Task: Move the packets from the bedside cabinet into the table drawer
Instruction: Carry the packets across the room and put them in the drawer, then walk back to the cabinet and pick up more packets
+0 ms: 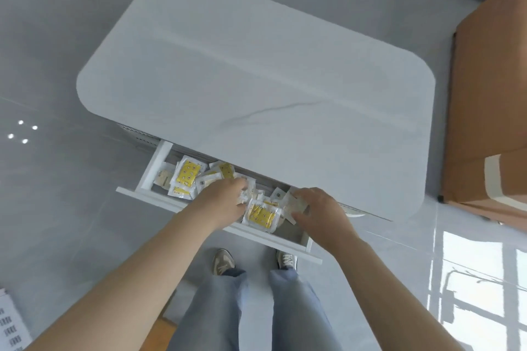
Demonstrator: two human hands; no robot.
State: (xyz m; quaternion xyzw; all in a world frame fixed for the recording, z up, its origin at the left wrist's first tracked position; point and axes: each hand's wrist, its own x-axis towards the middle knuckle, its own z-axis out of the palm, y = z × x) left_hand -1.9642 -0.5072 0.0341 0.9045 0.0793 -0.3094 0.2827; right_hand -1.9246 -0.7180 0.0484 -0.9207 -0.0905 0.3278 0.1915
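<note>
Our forearms (128,279) are reaching down and away from us into the open table drawer (159,202), which is standing pulled out toward us from under the white tabletop (256,80) so the load can go straight in.

At the drawer's left end, packets (188,175) are lying loosely overlapped, some showing yellow print, and they are sitting well inside the front panel. Just right of them our left hand (225,199) is resting palm-down on the pile with its fingers bent into it. We are judging that it is steadying or spreading the heap, but we cannot tell whether it is holding a packet. Between our hands a yellow-printed packet (261,215) is lying flat near the front panel.

Our right hand (319,208) is pinching a pale packet (299,204) between thumb and fingers, low over the drawer's right half, probably so it can be set down where room is showing. We are judging the transfer to be well along.

Farther right, a cardboard box (490,94) is standing on the floor beside the table, apart from the work.
</note>
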